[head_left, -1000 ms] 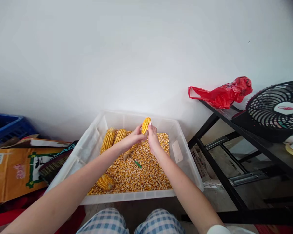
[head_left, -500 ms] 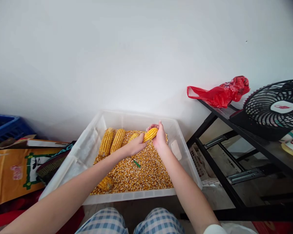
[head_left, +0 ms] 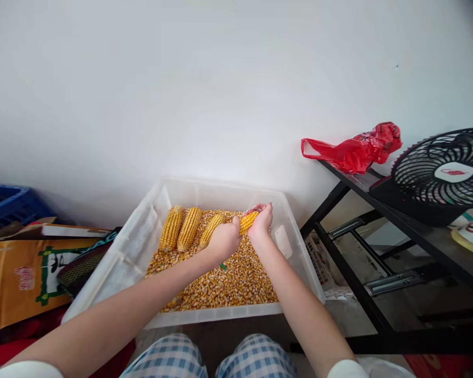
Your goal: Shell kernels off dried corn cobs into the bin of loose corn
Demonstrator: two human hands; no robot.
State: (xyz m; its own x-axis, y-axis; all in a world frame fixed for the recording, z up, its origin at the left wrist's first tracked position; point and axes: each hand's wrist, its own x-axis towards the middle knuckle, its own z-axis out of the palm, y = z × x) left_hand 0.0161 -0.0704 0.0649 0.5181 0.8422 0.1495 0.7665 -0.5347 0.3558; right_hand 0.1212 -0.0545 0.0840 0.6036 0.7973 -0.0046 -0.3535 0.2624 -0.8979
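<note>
Above a bed of loose corn kernels (head_left: pixel 236 286), a yellow corn cob (head_left: pixel 247 223) lies tilted between my two hands. My right hand (head_left: pixel 262 221) is wrapped round its far right side. Closed, with the thumb up against the cob's near left end, is my left hand (head_left: pixel 226 240); its fingertips are hidden. Left of the hands, three more cobs rest side by side on the kernels: a left cob (head_left: pixel 171 229), a middle cob (head_left: pixel 189 229) and a right cob (head_left: pixel 211 230), partly behind my left hand. A translucent plastic bin (head_left: pixel 216 318) holds everything.
A small green strip (head_left: pixel 223 266) lies on the kernels. Right of the bin stands a black metal-framed table (head_left: pixel 362 184) with a red plastic bag (head_left: pixel 357 152) and a black fan (head_left: pixel 445 173). At left are a blue crate (head_left: pixel 18 207) and an orange-brown bag (head_left: pixel 13 283).
My left hand has turned over into a closed shape and shifted slightly right and down along the cob. The held cob and my right hand have dropped a little to the right.
</note>
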